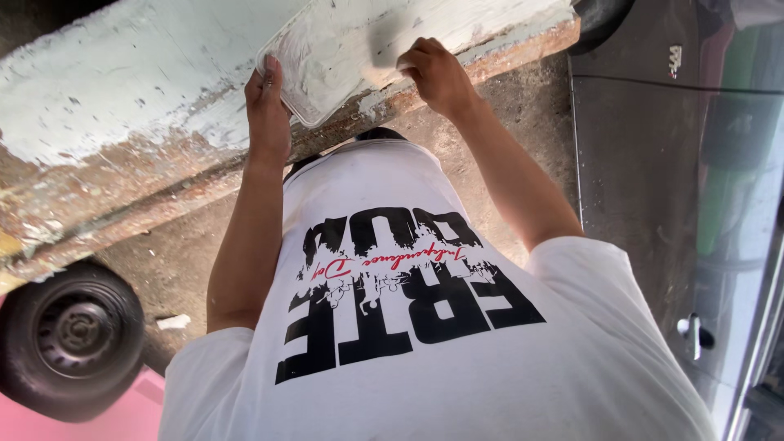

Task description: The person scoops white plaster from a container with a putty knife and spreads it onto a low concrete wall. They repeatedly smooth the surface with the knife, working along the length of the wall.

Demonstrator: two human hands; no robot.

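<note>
Left hand (267, 110) grip clamped on flat plastic tray (327, 61) edge, held against pale painted beam (122, 90). Right hand (437, 75) grip closed on something smearing putty just right of tray; tool unclear. Beam top mostly coated, lower edge rusty, bare.
</note>
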